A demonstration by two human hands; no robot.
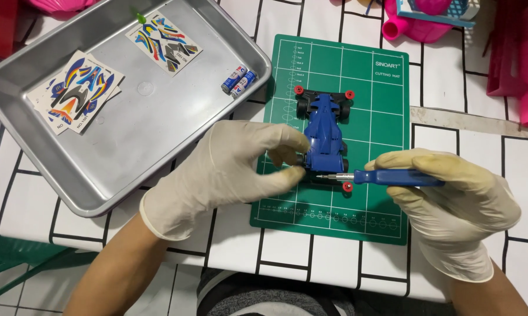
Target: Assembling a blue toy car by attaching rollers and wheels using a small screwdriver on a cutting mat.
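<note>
Toy car [324, 131] lengthwise up-down on mat, left hand [229, 169] pinching it, right hand [451, 199] gripping sideways screwdriver [381, 177]

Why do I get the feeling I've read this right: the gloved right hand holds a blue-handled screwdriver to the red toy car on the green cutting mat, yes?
Not quite. The toy car is blue, with only small red rollers at its corners; the head view shows it. The rest holds: the gloved right hand holds the blue-handled screwdriver to it on the green cutting mat.
</note>
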